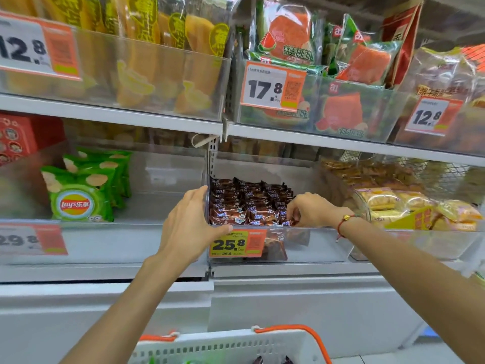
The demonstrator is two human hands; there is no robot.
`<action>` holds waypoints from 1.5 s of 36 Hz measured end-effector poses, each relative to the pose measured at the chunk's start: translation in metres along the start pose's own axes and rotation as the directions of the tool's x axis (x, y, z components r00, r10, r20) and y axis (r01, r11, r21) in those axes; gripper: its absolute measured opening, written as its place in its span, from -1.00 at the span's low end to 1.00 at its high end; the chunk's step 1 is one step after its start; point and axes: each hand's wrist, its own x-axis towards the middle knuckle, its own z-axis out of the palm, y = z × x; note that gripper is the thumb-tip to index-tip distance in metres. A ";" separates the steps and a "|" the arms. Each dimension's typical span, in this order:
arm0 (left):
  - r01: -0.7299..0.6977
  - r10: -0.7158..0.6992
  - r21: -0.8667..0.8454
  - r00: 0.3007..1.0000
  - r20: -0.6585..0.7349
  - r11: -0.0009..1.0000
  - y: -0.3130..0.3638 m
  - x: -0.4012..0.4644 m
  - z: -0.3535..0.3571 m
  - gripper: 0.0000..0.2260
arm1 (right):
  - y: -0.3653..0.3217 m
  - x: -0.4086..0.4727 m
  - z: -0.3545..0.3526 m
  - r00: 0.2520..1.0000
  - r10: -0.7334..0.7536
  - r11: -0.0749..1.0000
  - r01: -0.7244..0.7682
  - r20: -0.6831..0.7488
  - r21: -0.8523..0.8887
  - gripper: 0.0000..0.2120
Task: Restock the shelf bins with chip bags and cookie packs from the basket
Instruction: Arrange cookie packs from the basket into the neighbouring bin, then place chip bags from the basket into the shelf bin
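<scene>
A clear shelf bin (315,245) in the middle of the lower shelf holds several brown cookie packs (249,200) in rows. My left hand (191,222) grips the bin's left front corner, thumb along the front rim. My right hand (312,210) reaches into the bin from the right and pinches a brown cookie pack at the front row. Green Lay's chip bags (81,190) stand in the clear bin to the left. The white basket (223,345) with orange handles sits at the bottom edge, its contents mostly out of view.
A bin of yellow cracker packs (393,203) stands to the right. The upper shelf carries bins of yellow snack bags (168,61) and watermelon-print packs (288,35). Price tags (238,243) hang on the bin fronts. A white cabinet front lies below.
</scene>
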 end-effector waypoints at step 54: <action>-0.076 -0.266 0.382 0.594 0.759 0.921 -0.097 -0.166 0.168 -0.50 | -0.143 -0.116 0.266 0.796 -0.026 0.894 -0.253 0.605 0.371 -0.46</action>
